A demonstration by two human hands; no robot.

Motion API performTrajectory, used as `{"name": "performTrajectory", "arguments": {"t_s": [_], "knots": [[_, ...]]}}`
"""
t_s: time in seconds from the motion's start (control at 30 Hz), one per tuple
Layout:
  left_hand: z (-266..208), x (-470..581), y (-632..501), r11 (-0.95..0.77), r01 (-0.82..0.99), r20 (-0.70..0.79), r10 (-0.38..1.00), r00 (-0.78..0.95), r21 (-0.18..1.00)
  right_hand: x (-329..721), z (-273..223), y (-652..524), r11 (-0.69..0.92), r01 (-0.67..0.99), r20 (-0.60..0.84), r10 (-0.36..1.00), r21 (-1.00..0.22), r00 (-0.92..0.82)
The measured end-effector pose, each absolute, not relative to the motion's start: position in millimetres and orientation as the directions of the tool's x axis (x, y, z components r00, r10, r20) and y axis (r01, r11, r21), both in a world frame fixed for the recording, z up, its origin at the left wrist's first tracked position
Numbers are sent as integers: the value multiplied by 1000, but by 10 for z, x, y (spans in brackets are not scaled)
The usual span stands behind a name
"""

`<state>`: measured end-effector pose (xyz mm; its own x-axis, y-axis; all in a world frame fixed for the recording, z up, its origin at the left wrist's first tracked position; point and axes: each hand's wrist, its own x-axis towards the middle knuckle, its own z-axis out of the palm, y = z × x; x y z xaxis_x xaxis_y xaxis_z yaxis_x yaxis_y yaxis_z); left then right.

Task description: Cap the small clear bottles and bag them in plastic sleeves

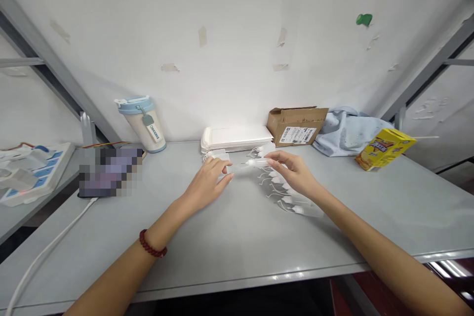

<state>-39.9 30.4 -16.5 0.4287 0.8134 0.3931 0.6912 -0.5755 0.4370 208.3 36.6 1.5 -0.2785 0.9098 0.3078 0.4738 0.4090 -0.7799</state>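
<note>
Between the thumb and fingers of my right hand (292,170) is a small clear needle-tip bottle (256,162), lying level with its thin tip toward the left. My left hand (210,180) is just left of that tip, thumb and forefinger apart, with nothing visible between them. Behind its fingers lies a clear plastic piece (222,154) with thin white loops, partly hidden. Below my right hand, several similar bottles (296,201) lie in a row on the grey table (229,247), white caps and curled white strips toward the left.
Against the wall lie stacked white trays or boxes (239,136), beside an opened cardboard box (296,126). Farther right are a light blue cloth (344,128) and a yellow drink carton (385,149) with a straw. On the left stand a tumbler (142,123), a phone (111,173) and a power strip (44,173).
</note>
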Motion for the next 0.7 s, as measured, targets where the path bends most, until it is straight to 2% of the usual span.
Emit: {"name": "performTrajectory", "arguments": {"t_s": [0.27, 0.7], "knots": [[-141, -333, 265, -616, 649, 415, 785, 460, 446, 2073, 4, 345, 326, 389, 232, 935, -862, -269], [-86, -269, 182, -630, 608, 367, 776, 513, 483, 2045, -22, 359, 343, 420, 264, 935, -841, -236]]}}
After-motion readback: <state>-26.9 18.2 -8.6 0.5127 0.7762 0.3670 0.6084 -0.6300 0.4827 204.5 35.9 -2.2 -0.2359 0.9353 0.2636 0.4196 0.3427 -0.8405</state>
